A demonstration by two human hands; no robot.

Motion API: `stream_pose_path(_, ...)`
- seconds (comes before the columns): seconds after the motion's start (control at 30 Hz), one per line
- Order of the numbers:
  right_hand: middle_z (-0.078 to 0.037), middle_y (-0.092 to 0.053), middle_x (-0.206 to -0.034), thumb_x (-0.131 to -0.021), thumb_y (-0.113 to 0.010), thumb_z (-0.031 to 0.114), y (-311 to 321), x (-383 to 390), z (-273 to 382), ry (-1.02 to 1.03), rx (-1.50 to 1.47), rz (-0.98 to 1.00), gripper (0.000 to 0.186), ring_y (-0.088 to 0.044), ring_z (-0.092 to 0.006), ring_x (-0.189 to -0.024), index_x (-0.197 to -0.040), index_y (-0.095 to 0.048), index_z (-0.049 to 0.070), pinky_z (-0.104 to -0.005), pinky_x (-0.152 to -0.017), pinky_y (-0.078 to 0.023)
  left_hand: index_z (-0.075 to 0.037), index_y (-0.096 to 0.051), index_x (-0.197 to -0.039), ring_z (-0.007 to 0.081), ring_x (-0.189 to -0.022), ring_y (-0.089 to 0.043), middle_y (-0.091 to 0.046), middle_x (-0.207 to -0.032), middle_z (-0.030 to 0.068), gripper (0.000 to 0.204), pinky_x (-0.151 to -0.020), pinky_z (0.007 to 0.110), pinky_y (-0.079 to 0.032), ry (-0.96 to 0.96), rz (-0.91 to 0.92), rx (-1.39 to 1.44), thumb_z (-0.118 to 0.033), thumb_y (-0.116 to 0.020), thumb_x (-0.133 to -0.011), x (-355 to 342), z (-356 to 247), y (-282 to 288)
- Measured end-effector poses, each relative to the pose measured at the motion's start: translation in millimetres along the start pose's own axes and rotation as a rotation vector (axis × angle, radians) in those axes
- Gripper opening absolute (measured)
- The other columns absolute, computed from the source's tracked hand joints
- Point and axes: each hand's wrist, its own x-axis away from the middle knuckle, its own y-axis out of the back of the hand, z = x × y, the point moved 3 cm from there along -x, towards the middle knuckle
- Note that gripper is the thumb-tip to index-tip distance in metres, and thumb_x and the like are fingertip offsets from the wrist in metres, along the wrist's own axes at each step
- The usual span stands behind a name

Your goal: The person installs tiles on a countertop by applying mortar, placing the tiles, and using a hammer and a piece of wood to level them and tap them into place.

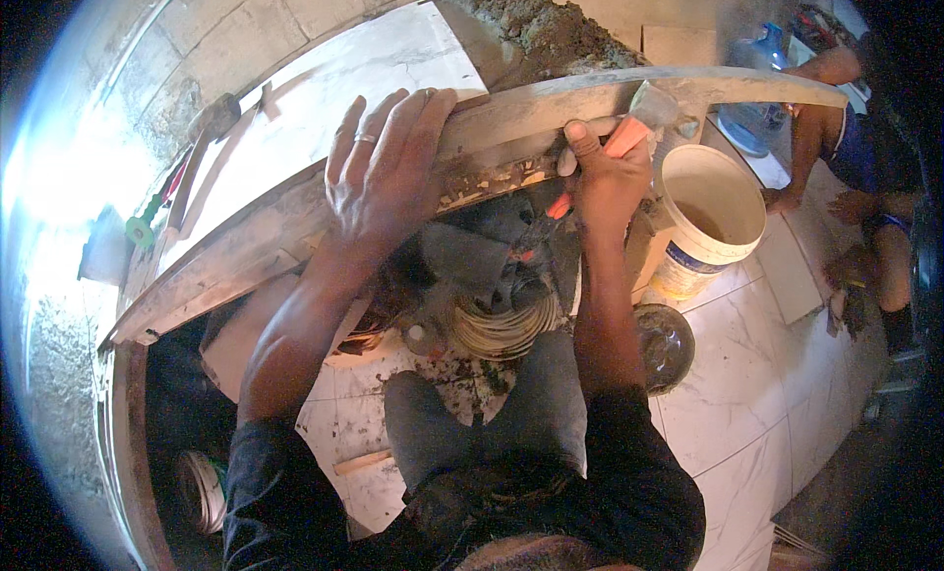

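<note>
My left hand (379,168) lies on a long wooden board (723,89), its fingers stretched toward a white marbled tile (393,55) just beyond. At the board's right part, my right hand (605,178) grips an orange-handled tool (629,131) with a grey, block-like head that rests against the board. Beneath my hands are dark cloth-like or plastic items and a pale coil (497,330), too jumbled to make out fully. On the tile's left end lie a mallet-like tool (216,119) and a green-handled tool (140,229).
Grey mortar (551,35) lies behind the tile. At right stand a cream bucket (713,187) and a blue water jug (747,128), with a round bowl (664,350) lower down. Two bare arms and legs of at least one other person (836,158) are at the far right, on the tiled floor (728,394).
</note>
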Motion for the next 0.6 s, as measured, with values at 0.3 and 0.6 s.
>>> stream_pose_path(0.3,-0.003,-0.058,-0.063,-0.079,-0.07,0.01,2.6,-5.1,-5.5,0.102,0.014,0.018,0.016,-0.05,-0.0084,-0.049,-0.08,-0.056,0.003,-0.0221,-0.044,-0.037,-0.007,-0.06,-0.112,0.0258,-0.096,-0.061,-0.064,-0.107,0.0087,0.038,-0.09,0.038,-0.045,0.043,-0.006,0.462,0.0,-0.06,-0.075,17.3,-6.2,35.5)
stream_pose_path(0.6,-0.003,-0.057,-0.059,-0.077,-0.071,0.009,3.9,-7.0,0.0,0.026,0.067,0.03,0.017,-0.052,-0.0107,-0.049,-0.074,-0.054,0.004,-0.0243,-0.046,-0.04,0.001,-0.061,-0.092,0.0171,-0.087,-0.062,-0.066,-0.099,0.0087,0.008,-0.083,0.03,-0.048,1.041,0.103,1.272,-0.001,-0.059,-0.084,35.6,-63.5,20.2)
